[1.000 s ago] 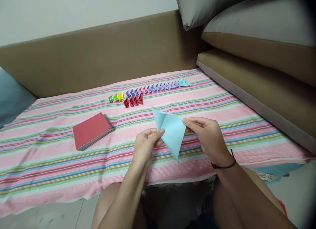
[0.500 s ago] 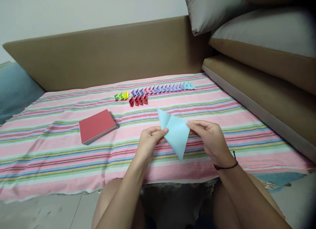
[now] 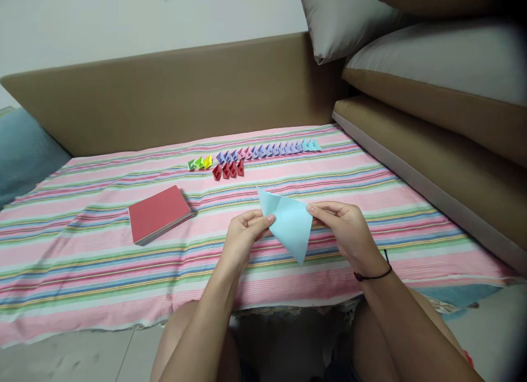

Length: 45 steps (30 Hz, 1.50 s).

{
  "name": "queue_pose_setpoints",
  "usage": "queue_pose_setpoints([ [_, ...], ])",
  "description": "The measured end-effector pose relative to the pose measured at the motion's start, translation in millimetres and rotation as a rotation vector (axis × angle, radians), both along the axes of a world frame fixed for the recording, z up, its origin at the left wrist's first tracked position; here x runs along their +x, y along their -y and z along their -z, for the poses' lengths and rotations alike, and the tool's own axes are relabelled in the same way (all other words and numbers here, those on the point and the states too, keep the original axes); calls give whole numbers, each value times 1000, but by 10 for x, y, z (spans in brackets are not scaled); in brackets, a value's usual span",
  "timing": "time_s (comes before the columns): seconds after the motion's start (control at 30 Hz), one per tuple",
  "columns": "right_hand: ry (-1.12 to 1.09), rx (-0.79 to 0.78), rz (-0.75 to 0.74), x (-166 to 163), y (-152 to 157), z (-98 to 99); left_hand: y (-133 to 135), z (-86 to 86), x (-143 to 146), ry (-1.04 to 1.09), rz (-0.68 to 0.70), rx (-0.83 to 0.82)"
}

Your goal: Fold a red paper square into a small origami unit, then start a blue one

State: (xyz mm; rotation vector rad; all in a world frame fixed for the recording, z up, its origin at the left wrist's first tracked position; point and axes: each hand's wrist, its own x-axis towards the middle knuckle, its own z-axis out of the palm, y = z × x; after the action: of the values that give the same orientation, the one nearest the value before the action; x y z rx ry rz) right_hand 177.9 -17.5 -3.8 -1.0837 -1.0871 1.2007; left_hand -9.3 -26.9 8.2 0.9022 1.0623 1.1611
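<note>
Light blue paper (image 3: 290,225), folded to a triangle, held in the air just above the striped cloth (image 3: 82,261), centre of frame, slightly right. Sharpest corner points down toward the bottom edge of frame; a second corner sticks up and to the left. Long axis runs from that upper-left corner down to the lower tip, tilted a little right of vertical.

Left hand (image 3: 242,239): thumb and forefinger closed narrow on the paper's left edge, below the upper-left corner. Right hand (image 3: 349,231): fingertips pinched on the paper's right corner; black cord at the wrist. The paper spans the gap between the two hands, lower tip hanging free below both sets of fingers.

Left of centre on the cloth: red paper stack (image 3: 158,213), flat, well apart from the hands. Upper centre: row of small folded pieces (image 3: 255,152), green and yellow at left, purple, then blue at right; four red ones just in front.
</note>
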Motion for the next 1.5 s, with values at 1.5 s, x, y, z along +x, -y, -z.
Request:
queue_pose_setpoints([
  [1.5, 100, -18, -117, -26, 50, 33, -130, -16, -194, 68, -156, 9],
])
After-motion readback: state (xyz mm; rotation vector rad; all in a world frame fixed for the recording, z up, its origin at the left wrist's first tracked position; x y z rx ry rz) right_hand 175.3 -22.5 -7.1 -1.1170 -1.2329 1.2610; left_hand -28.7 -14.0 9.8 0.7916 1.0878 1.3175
